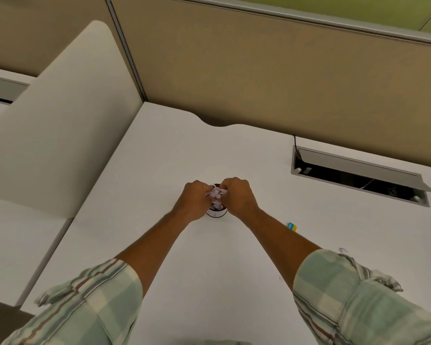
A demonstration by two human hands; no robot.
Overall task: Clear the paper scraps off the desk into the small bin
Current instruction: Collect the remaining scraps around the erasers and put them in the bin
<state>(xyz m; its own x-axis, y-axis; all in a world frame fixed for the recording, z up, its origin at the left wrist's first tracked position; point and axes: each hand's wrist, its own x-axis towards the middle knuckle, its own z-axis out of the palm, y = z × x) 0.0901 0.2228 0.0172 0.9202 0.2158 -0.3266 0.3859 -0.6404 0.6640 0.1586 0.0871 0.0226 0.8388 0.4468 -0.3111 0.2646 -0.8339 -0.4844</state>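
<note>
Your left hand [193, 199] and right hand [237, 195] meet over the small bin [216, 213] at the middle of the white worktop [209, 270], fingers closed on a clump of paper scraps [215, 194] just above its mouth. One scrap [342, 250] lies by your right sleeve.

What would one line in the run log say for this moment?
step: dropping scraps | left hand + right hand: grip shut on paper scraps over small bin | left on desk: small scrap, blue-yellow item
</note>
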